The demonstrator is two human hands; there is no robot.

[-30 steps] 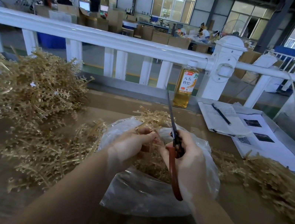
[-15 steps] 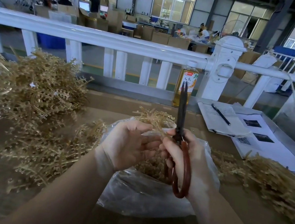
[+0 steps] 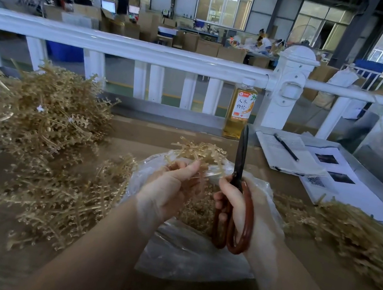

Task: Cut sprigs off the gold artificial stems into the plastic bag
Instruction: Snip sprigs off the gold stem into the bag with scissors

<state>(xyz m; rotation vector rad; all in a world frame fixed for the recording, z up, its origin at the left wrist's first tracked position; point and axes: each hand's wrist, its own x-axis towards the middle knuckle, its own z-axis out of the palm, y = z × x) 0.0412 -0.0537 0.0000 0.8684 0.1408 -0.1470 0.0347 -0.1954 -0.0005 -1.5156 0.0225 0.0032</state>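
Fingers [image 3: 181, 171] of our left hand [image 3: 165, 191] pinch a gold stem [image 3: 197, 149]; our right hand [image 3: 245, 209] grips closed scissors [image 3: 241, 153]. We should snip directly above the plastic bag [image 3: 182, 252].

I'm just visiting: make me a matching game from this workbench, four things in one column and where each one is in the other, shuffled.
Things:
1. scissors
2. stem
3. bottle
4. pen

Places:
A. on the papers
B. in the left hand
C. by the white railing
D. in the right hand

Pairs: 1-D, 2-B, 3-C, 4-A
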